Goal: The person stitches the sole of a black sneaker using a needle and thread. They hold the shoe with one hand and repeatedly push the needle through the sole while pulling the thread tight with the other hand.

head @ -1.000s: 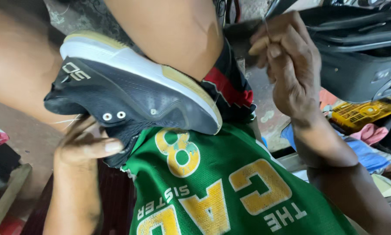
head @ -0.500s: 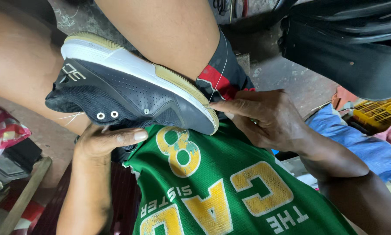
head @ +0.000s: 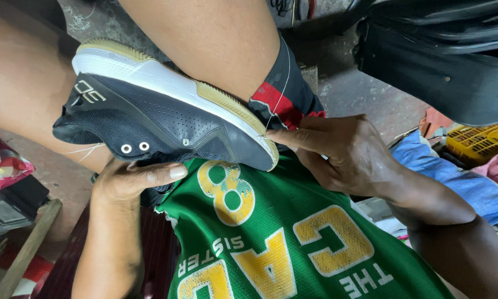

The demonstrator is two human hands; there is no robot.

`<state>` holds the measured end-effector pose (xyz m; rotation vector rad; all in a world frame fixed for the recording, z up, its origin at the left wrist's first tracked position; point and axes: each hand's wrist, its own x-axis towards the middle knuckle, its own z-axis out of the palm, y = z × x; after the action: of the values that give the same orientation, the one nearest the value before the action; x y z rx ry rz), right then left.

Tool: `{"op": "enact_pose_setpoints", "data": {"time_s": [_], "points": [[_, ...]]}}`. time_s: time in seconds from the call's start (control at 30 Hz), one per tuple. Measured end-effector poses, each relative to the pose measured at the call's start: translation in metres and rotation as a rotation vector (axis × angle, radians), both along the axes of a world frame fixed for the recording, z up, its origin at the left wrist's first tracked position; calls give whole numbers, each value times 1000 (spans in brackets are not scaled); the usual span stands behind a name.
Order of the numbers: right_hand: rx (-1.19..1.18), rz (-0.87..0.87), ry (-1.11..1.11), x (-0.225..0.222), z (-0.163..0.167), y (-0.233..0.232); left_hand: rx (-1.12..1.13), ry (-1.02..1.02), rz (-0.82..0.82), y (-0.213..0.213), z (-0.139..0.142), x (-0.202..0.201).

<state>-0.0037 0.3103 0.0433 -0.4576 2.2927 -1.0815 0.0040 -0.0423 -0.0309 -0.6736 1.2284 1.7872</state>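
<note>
I have a dark sneaker (head: 160, 119) wedged between my bare thighs, lying on its side with the white and tan sole turned to the far side and the toe pointing right. It sits just above the green jersey (head: 282, 243) I am wearing, with its big yellow lettering.

My left hand (head: 129, 180) is under the near side of the shoe, by the two metal eyelets. The fingers are tucked up beneath the upper and the thumb lies flat along its lower edge, so the grip is a loose supporting cup, not a tight clench.

My right hand (head: 343, 152) is at the toe end, on the right. Thumb and forefinger are pinched closed right where the toe meets the sole, and a thin pale thread (head: 285, 83) runs up from that spot, across my thigh and the red and black shorts (head: 287, 102). I cannot tell whether a needle sits in the pinch; it is too small to make out.

More loose thread strands hang off the heel end at the left. Far right there is a black suitcase (head: 443, 61), with a yellow plastic crate (head: 481, 141) and blue cloth (head: 454, 177) just nearer than it. At the near left lies a wooden stick (head: 27, 249) on the floor.
</note>
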Motion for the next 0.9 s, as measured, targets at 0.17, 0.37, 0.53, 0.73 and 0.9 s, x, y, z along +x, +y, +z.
{"op": "enact_pose_setpoints", "data": {"time_s": [0.17, 0.37, 0.53, 0.73, 0.9], "points": [[60, 35, 31, -7, 7, -3, 19, -25, 21, 2, 1, 1], [181, 159, 170, -18, 22, -10, 47, -40, 26, 2, 4, 3], [251, 343, 225, -34, 24, -14, 181, -29, 11, 7, 3, 7], [203, 470, 305, -47, 24, -16, 285, 21, 6, 13, 7, 12], [233, 523, 399, -49, 26, -22, 192, 122, -73, 16, 10, 11]]}}
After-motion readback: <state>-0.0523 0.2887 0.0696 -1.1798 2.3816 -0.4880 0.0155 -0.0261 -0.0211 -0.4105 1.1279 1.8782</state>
